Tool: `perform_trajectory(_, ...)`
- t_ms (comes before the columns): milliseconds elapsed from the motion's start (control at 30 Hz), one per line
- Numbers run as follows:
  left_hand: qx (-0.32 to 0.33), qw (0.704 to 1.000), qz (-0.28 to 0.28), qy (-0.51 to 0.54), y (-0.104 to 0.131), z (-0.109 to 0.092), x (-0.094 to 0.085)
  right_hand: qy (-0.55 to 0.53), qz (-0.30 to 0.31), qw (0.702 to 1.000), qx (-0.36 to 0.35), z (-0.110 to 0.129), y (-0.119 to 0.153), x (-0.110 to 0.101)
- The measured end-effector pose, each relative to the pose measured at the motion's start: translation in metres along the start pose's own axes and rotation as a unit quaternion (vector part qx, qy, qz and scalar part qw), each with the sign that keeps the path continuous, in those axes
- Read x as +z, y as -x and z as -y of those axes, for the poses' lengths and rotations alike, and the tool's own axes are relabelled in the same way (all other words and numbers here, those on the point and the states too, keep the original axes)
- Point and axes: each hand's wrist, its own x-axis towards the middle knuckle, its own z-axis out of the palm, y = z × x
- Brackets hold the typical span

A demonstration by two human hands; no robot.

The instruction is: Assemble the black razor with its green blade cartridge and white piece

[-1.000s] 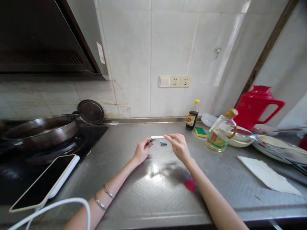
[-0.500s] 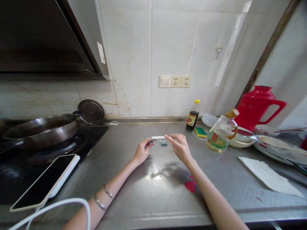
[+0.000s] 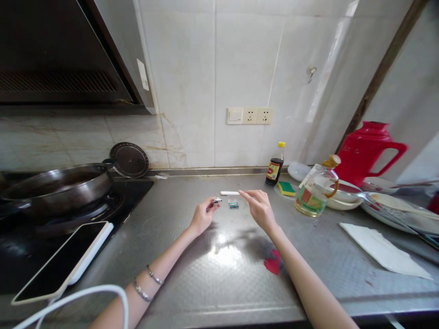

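Note:
Above the metal counter (image 3: 192,292), my left hand (image 3: 202,214) pinches a small dark-and-silver piece (image 3: 217,199) between thumb and fingers; its kind is too small to make out. Opposite it, my right hand (image 3: 259,208) grips one end of a slim white stick-like piece (image 3: 229,193), which points left toward the left hand. A small gap shows between the stick and the dark piece. Between the hands, on the counter, lie small green-and-silver cylinders (image 3: 233,205) that look like batteries.
Left are a pan (image 3: 65,187) on the stove and a phone-like device (image 3: 65,260) with a white cable (image 3: 85,289). On the right stand a soy sauce bottle (image 3: 274,167), a sponge (image 3: 286,188), a glass jug (image 3: 313,196), a red thermos (image 3: 365,151), bowls and a paper towel (image 3: 384,251).
The white stick has shifted slightly right, away from the left hand, and now looks thinner. The dark piece in my left hand has turned a little, showing more silver.

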Motion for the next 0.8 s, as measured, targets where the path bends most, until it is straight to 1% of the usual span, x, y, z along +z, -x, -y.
perform_trajectory(100,-0.007,1.0,-0.002,0.008,0.0,-0.001,0.0,-0.014,-0.009,1.0,-0.003,0.003,0.0,0.001)
perform_trajectory(200,-0.014,1.0,-0.005,0.015,-0.001,-0.003,0.0,-0.016,0.01,1.0,-0.015,0.004,0.001,0.003)
perform_trajectory(400,-0.038,0.998,-0.007,0.053,-0.001,-0.01,0.003,0.013,0.025,1.0,0.0,-0.005,0.003,0.004)
perform_trajectory(467,-0.073,0.993,-0.009,0.089,-0.001,-0.014,0.004,0.019,0.024,0.999,0.009,-0.005,0.003,0.004)
perform_trajectory(500,-0.103,0.988,-0.007,0.111,-0.001,-0.016,0.005,0.023,0.023,0.999,0.014,-0.005,0.003,0.005)
perform_trajectory(633,-0.235,0.952,0.031,0.196,0.001,-0.023,0.006,0.04,0.032,0.998,0.027,-0.001,0.003,0.007)
perform_trajectory(700,-0.272,0.934,0.054,0.225,0.003,-0.025,0.008,0.049,0.045,0.997,0.029,-0.001,0.004,0.009)
perform_trajectory(800,-0.299,0.917,0.077,0.254,0.006,-0.028,0.011,0.064,0.059,0.996,0.029,-0.002,0.006,0.013)
